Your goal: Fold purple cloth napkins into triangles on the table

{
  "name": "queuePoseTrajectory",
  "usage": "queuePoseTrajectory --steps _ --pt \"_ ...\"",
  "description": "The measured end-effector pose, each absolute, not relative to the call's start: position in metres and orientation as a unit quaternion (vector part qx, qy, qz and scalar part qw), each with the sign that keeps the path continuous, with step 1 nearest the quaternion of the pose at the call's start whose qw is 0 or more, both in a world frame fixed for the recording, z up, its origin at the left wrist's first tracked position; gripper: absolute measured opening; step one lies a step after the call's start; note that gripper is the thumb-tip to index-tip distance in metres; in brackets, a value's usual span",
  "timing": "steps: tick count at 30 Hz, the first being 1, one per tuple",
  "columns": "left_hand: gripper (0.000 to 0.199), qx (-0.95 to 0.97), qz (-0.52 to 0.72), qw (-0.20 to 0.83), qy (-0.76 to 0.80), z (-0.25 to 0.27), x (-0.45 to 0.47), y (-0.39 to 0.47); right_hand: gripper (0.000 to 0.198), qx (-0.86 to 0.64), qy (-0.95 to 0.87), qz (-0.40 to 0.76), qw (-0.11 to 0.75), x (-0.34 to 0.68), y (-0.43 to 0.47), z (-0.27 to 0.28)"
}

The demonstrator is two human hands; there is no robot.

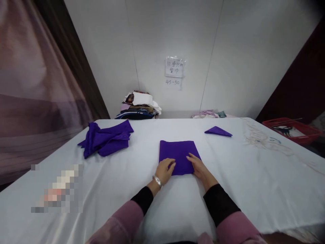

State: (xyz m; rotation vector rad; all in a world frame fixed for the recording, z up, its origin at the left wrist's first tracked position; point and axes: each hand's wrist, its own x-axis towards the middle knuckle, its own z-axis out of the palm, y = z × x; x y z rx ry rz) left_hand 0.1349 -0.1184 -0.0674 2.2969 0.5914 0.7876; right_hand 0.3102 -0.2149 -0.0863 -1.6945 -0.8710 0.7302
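Observation:
A purple cloth napkin (177, 151), folded into a roughly square shape, lies flat on the white tablecloth in front of me. My left hand (165, 170) rests on its near left part. The fingers there are loosely bent, with a small gap between thumb and forefinger. At the right edge lies my right hand (199, 166), fingers stretched out over the cloth and open. Part of the napkin's near corners is covered by the hands. Farther right sits a purple napkin folded into a narrow triangle (218, 131). A crumpled heap of purple napkins (106, 139) lies at the left.
A stack of mixed folded cloths (141, 105) stands beyond the far edge, with more pale fabric (206, 114) to its right. A red basket (291, 130) holding dark items is beside the table at right. A pixelated patch (57, 188) hides something at left. Handwritten paper (174, 69) hangs on the wall.

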Motion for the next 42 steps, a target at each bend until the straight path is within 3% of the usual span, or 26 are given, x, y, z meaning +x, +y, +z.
queuePoseTrajectory --steps 3,7,12,19,26,42 --pt "0.026 0.901 0.301 0.229 0.213 -0.075 0.11 -0.115 0.069 -0.703 -0.303 0.355 0.536 0.311 -0.206 -0.087" --pt "0.031 0.919 0.287 0.179 0.202 -0.084 0.099 -0.116 0.074 -0.741 -0.288 0.317 0.517 0.323 -0.208 -0.075" --pt "0.031 0.938 0.242 0.167 0.181 -0.091 0.104 -0.116 0.078 -0.692 -0.226 0.327 0.603 0.343 -0.231 -0.069" --pt "0.03 0.945 0.244 0.145 0.162 -0.101 0.106 -0.113 0.08 -0.694 -0.188 0.334 0.61 0.352 -0.238 -0.084" --pt "0.029 0.949 0.24 0.13 0.16 -0.1 0.106 -0.113 0.085 -0.663 -0.184 0.38 0.618 0.369 -0.208 -0.066" --pt "0.038 0.947 0.23 0.138 0.178 -0.097 0.106 -0.115 0.072 -0.754 -0.161 0.229 0.594 0.392 -0.192 -0.09"
